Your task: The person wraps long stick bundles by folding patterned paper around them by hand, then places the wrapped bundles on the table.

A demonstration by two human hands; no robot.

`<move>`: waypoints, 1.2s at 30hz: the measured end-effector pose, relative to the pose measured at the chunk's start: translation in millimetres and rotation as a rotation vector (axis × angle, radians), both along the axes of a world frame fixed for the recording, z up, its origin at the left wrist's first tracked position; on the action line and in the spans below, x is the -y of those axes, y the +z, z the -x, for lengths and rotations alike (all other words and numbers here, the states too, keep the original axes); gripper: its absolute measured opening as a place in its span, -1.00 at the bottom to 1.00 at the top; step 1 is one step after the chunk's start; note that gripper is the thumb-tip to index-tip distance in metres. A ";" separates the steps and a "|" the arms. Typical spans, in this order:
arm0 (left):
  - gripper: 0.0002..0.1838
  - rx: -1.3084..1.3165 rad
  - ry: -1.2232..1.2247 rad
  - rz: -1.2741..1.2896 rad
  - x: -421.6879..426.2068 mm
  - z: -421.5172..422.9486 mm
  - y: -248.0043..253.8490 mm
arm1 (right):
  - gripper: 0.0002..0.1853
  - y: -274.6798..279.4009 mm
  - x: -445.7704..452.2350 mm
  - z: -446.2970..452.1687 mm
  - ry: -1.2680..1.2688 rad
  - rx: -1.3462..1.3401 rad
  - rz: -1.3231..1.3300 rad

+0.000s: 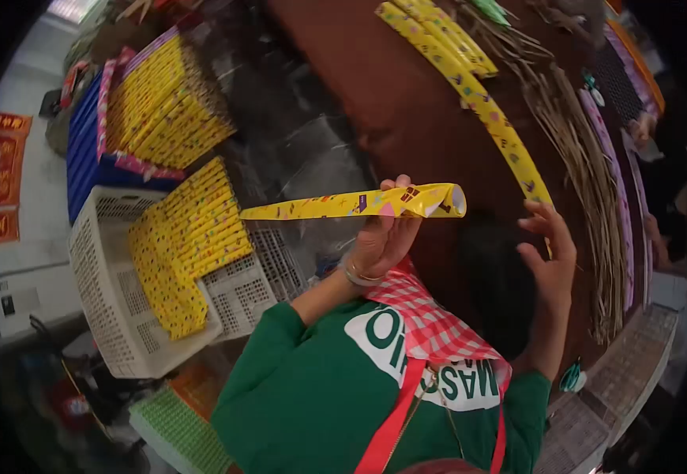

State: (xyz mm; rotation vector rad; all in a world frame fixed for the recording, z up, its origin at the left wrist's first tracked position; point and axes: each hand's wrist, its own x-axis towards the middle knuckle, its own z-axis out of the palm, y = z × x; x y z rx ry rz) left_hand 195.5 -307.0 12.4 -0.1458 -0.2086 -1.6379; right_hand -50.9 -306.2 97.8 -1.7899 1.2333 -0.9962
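My left hand (391,233) is closed around a long yellow patterned paper tube (304,207), near its wide end. The tube lies level across the view, its narrow end pointing left and its wide end creased. My right hand (550,249) is at the near end of a yellow patterned strip (489,114) on the brown table (343,47). Its thumb and fingers are apart, with the fingertips over the strip. I cannot tell whether they touch it.
At left, a white plastic basket (95,272) holds stacked yellow tubes (201,229). A blue crate (83,150) with more tubes stands behind. Several yellow pieces (446,35) lie at the table's far side. Thin brown sticks (576,158) run along the right. Another person's hand (642,130) shows far right.
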 end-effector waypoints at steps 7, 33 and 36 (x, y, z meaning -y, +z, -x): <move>-0.61 0.248 -0.559 0.111 9.0 74.4 22.6 | -0.49 5.6 -34.6 4.5 -0.067 0.143 0.143; -0.53 0.613 -0.757 -0.095 21.3 -47.3 -55.5 | -0.74 -109.2 -40.6 94.5 -0.595 -0.398 0.059; -0.55 0.671 -0.401 -0.466 -10.4 -125.3 -124.0 | -0.74 -119.6 -36.6 101.1 -0.568 -0.483 0.035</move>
